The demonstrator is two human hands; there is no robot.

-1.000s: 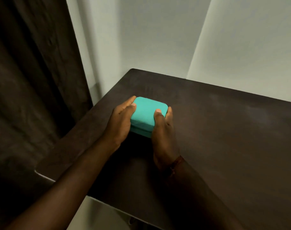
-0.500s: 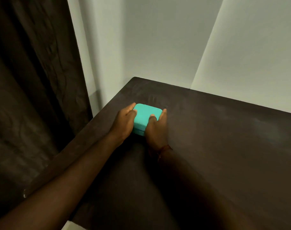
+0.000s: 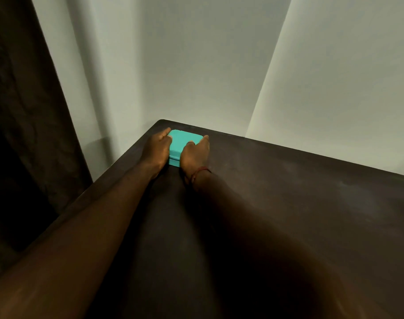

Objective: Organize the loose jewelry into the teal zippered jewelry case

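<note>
The teal zippered jewelry case [image 3: 182, 141] lies closed on the dark table [image 3: 288, 203], close to its far left corner. My left hand [image 3: 156, 149] grips the case's left side, fingers curled along its edge. On the case's right side rests my right hand [image 3: 194, 153], thumb on the lid and index finger stretched along the far right corner. A red thread band circles my right wrist. No loose jewelry is in view.
A pale wall [image 3: 196, 65] meets the table's far edge just behind the case. A dark curtain [image 3: 23, 111] hangs at the left, beyond the table's left edge. Dark table surface stretches to the right and toward me.
Both hands have slid the case away from me, from the table's middle left toward the far left corner by the wall. My arms are now stretched out further.
</note>
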